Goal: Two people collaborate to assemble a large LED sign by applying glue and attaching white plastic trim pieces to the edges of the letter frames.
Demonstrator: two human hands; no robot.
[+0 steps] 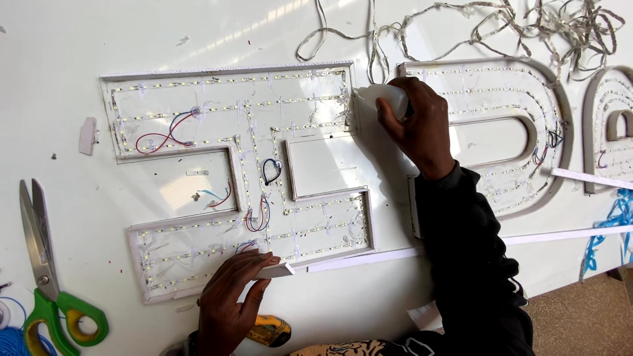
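A white sign letter tray (125,79) lined with rows of small LED strips and red, blue and black wires lies on a white board. My right hand (419,122) grips a small white squeeze bottle (382,97), its nozzle touching the tray's upper right corner. My left hand (227,300) rests at the tray's lower edge, fingers pinching the end of a long white plastic strip (343,260) that runs off to the right. A dark sleeve covers my right forearm.
A second rounded letter tray (550,99) with LED rows lies to the right, a third (597,118) at the far right edge. Tangled LED strip (527,23) sits at the top. Green-handled scissors (46,277) lie at left. A yellow tool (270,329) lies below my left hand.
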